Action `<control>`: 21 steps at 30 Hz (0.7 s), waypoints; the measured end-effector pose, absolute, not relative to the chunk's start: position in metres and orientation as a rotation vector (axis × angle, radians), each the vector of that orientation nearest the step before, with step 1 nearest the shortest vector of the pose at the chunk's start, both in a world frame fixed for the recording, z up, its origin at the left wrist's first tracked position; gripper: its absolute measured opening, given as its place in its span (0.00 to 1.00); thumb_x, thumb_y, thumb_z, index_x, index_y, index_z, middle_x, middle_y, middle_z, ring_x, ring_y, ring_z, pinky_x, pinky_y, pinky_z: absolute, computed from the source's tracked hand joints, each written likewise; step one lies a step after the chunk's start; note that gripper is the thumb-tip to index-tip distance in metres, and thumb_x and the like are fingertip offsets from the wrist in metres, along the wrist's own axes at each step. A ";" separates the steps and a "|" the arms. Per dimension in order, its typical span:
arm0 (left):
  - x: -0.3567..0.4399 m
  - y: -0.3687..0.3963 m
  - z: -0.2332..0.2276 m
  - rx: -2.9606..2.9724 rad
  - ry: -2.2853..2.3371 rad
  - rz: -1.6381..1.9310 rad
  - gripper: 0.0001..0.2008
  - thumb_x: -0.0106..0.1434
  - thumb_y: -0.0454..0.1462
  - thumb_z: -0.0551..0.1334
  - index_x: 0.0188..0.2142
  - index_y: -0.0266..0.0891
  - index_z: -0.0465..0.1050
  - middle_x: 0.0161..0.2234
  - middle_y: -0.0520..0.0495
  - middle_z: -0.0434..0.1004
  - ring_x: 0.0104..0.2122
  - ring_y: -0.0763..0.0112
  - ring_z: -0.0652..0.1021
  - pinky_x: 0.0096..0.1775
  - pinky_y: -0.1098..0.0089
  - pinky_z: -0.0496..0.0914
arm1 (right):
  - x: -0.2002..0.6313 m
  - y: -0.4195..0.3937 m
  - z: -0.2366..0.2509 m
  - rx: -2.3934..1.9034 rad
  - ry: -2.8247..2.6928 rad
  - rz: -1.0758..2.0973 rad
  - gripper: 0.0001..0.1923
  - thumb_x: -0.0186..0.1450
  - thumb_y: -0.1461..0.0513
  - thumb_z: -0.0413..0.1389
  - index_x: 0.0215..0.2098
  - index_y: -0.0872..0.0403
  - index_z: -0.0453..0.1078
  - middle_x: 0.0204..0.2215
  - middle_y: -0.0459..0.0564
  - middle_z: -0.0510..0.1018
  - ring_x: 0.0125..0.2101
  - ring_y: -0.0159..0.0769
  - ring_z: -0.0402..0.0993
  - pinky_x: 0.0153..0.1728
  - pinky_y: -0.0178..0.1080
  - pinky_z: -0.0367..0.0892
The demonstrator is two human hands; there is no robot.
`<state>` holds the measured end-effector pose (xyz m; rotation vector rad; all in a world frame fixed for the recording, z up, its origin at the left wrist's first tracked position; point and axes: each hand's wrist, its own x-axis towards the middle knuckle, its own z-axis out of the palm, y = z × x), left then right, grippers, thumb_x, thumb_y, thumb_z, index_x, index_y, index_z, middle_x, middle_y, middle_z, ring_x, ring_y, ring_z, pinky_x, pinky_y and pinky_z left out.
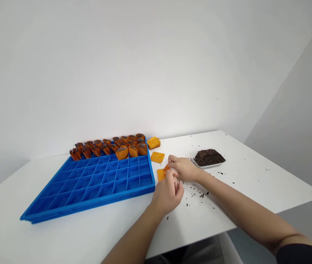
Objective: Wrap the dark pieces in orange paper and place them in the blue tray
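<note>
**Asker:** What are the two hands doing?

**Describer:** Both meet over a white table (255, 183), close together. The right hand (185, 169) pinches the upper edge of a small orange pouch (162, 173) between thumb and fingertips. The left hand (168, 193) sits just below it, fingers curled inward toward the same pouch; its back faces the camera, so I cannot tell whether it actually grips anything.

**Asker:** Where does the pouch lie?

**Describer:** Just left of the right hand's fingertips and just above the left hand's knuckles, partly hidden by both. Whether it rests on the table or is lifted, I cannot tell.

**Asker:** What surrounds the hands?

**Describer:** To the left of both hands, near the left knuckles, lies a blue tray (90, 183) divided into many small square cells. Its far rows, beyond the hands, hold upright filled orange pouches (121, 152) with dark contents showing at their tops (the nearer cells look bare). Beyond the right hand lies one flat orange pouch (157, 157), and farther still a small stack of flat orange pouches (153, 142) just beside the tray's far corner. To the right of the right hand, near it, a shallow white dish (205, 165) carries a heap of dark brown strands (208, 157). Dark crumbs (200, 194) are scattered on the table under and beside the right wrist.
</note>
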<state>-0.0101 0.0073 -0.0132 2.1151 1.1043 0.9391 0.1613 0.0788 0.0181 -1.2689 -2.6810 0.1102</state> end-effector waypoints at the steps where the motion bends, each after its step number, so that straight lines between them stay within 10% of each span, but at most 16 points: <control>1: -0.010 0.008 -0.013 2.109 1.105 0.950 0.13 0.70 0.36 0.57 0.51 0.43 0.56 0.24 0.60 0.68 0.24 0.67 0.74 0.31 0.67 0.60 | 0.162 0.079 0.017 -1.260 -2.701 0.103 0.10 0.68 0.61 0.58 0.46 0.52 0.79 0.49 0.53 0.74 0.31 0.34 0.70 0.32 0.38 0.59; 8: -0.010 0.009 -0.016 2.079 1.059 1.008 0.12 0.71 0.37 0.56 0.51 0.44 0.56 0.24 0.61 0.65 0.24 0.69 0.72 0.30 0.68 0.62 | 0.163 0.081 0.008 -1.155 -2.742 0.044 0.09 0.65 0.63 0.59 0.43 0.55 0.78 0.49 0.56 0.74 0.40 0.39 0.72 0.44 0.42 0.63; 21: -0.005 0.003 -0.015 2.266 1.036 0.951 0.08 0.71 0.37 0.55 0.48 0.44 0.59 0.24 0.61 0.67 0.22 0.71 0.73 0.29 0.69 0.61 | 0.157 0.080 0.004 -1.182 -2.766 0.120 0.06 0.67 0.63 0.58 0.32 0.54 0.73 0.36 0.48 0.77 0.29 0.33 0.68 0.29 0.37 0.54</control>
